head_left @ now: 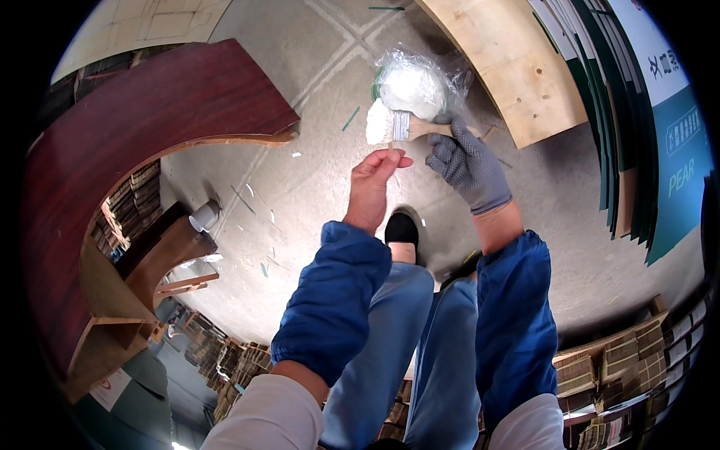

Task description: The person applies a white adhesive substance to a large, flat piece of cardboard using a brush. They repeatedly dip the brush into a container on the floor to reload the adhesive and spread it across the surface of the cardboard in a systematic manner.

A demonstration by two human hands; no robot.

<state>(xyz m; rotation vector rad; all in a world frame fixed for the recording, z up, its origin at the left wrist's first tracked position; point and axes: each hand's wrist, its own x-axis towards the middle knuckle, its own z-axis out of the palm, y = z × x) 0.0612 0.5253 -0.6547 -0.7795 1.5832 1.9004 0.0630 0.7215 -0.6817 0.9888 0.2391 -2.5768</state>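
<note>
My right hand (474,166), in a grey dotted glove, grips the wooden handle of a flat paintbrush (402,126). The brush lies level, its bristles pointing left and coated in thick white paste. Just below the bristles my bare left hand (372,180) is closed in a pinch. A thin pale piece seems to stick up from its fingertips toward the brush; what it is I cannot make out. Behind the brush stands a tub of white paste (411,81), lined with clear plastic film (454,73) that spreads over its rim. The brush partly hides the tub's near side.
A dark red curved tabletop (161,105) reaches in from the left. At the right are a plywood board (517,67) and upright stacked green-and-white cardboard sheets (634,127). Bundled stacks (619,360) sit lower right. Scraps (244,199) litter the concrete floor (315,127).
</note>
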